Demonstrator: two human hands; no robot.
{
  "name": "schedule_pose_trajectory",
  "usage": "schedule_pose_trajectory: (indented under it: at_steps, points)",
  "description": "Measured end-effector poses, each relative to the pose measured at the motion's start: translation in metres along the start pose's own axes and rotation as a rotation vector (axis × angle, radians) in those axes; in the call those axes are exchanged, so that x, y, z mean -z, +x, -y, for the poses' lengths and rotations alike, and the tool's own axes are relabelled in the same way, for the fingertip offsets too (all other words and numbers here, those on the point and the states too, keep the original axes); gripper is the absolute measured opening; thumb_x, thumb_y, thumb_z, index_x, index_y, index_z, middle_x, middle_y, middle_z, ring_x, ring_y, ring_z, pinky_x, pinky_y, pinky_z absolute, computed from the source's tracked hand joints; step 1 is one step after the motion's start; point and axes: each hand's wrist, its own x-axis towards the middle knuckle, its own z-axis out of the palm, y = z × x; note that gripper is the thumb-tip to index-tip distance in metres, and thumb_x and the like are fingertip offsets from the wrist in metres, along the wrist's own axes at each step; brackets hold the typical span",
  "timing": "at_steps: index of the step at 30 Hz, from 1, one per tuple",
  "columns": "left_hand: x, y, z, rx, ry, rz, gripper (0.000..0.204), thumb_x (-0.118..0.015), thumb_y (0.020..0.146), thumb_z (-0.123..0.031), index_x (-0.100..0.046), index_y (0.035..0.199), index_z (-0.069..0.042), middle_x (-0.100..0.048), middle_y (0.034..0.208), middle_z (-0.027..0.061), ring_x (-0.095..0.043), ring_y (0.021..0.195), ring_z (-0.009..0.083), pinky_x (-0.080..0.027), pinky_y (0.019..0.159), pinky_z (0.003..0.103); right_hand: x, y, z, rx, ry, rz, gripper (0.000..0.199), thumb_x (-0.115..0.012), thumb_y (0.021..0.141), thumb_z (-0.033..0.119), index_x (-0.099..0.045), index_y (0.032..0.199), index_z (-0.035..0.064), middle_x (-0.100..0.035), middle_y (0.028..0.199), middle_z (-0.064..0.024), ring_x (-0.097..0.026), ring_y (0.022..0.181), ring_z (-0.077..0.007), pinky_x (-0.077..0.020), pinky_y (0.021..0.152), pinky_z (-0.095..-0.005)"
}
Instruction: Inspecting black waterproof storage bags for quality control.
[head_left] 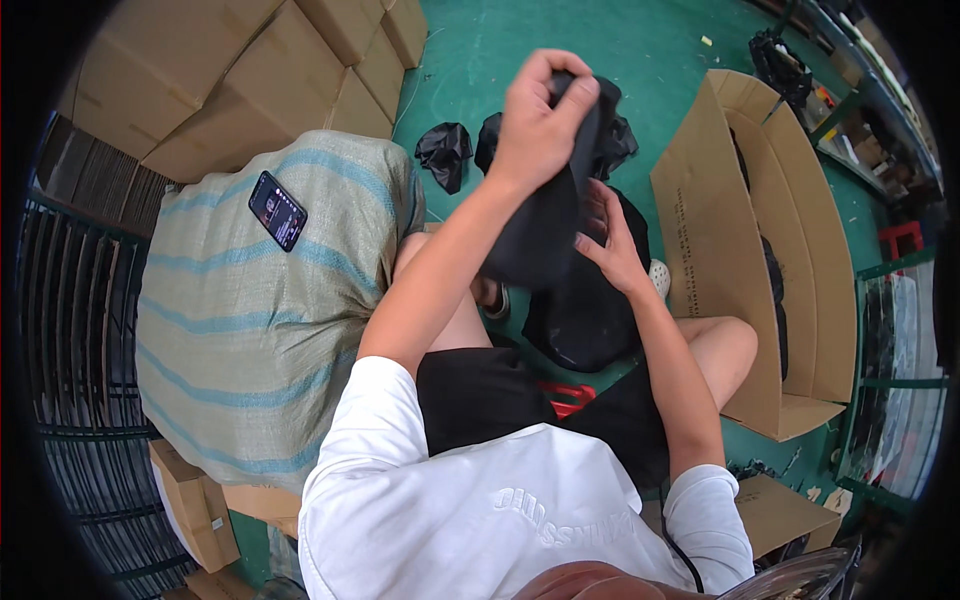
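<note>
My left hand (540,120) is raised in front of me and grips the top of a black fabric piece (545,235) that hangs down from it. My right hand (608,240) presses against the lower side of the same black fabric, fingers spread on it. More black fabric (585,315) lies heaped on the green floor between my knees. I sit low, in a white shirt and black shorts.
A large open cardboard box (760,250) stands at my right with dark items inside. A striped woven sack (250,310) with a phone (278,210) on top sits at my left. Stacked cartons (230,70) fill the upper left. Loose black pieces (445,152) lie on the floor ahead.
</note>
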Motion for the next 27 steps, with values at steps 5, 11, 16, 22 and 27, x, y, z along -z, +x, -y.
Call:
schedule_pose_trajectory:
  at_steps: [5, 11, 16, 22, 27]
  points:
    - [-0.022, -0.020, 0.004, 0.158, -0.080, 0.196, 0.013, -0.061, 0.087, 0.001, -0.057, 0.099, -0.003, -0.058, 0.085, -0.0037, -0.051, 0.073, 0.0006, -0.041, 0.063, 0.018, 0.039, 0.009, 0.013, -0.295, 0.430, 0.229, 0.049, -0.059, 0.086, 0.018, -0.050, 0.131, 0.0007, -0.058, 0.119, -0.0055, -0.053, 0.114, -0.0160, -0.0356, 0.102, -0.0289]
    - [-0.036, -0.047, 0.028, 0.235, 0.018, 0.458, 0.015, -0.058, 0.084, 0.000, -0.057, 0.099, -0.002, -0.058, 0.089, -0.0014, -0.053, 0.077, 0.0034, -0.045, 0.068, 0.021, 0.062, 0.003, -0.021, -0.598, 0.716, 0.183, 0.045, -0.056, 0.082, 0.014, -0.055, 0.125, 0.0017, -0.061, 0.119, -0.0089, -0.061, 0.109, -0.0191, -0.0487, 0.096, -0.0339]
    - [-0.034, -0.060, 0.036, 0.032, 0.281, 0.445, 0.015, -0.060, 0.076, -0.005, -0.059, 0.091, -0.003, -0.062, 0.078, 0.0080, -0.063, 0.071, 0.0160, -0.049, 0.067, 0.029, 0.040, 0.015, -0.011, -0.475, 0.934, 0.009, 0.038, -0.039, 0.096, 0.035, -0.057, 0.119, 0.0104, -0.064, 0.112, -0.0056, -0.064, 0.103, -0.0187, -0.0551, 0.084, -0.0341]
    - [-0.016, -0.072, 0.072, -0.139, 0.600, 0.389, 0.032, -0.062, 0.076, -0.011, -0.054, 0.106, -0.004, -0.065, 0.085, 0.0116, -0.063, 0.072, 0.0319, -0.050, 0.067, 0.040, 0.033, 0.037, 0.004, -0.383, 1.181, 0.156, 0.053, -0.036, 0.101, 0.051, -0.056, 0.116, 0.0052, -0.063, 0.113, -0.0093, -0.062, 0.105, -0.0223, -0.0524, 0.088, -0.0362]
    - [-0.008, -0.064, 0.084, -0.039, 0.602, 0.292, 0.044, -0.060, 0.076, -0.008, -0.049, 0.118, -0.003, -0.063, 0.102, 0.0150, -0.064, 0.085, 0.0337, -0.050, 0.077, 0.042, 0.027, 0.029, -0.009, -0.380, 0.983, -0.054, 0.064, -0.051, 0.097, 0.045, -0.038, 0.140, -0.0003, -0.055, 0.129, -0.0137, -0.056, 0.118, -0.0261, -0.0430, 0.105, -0.0388]
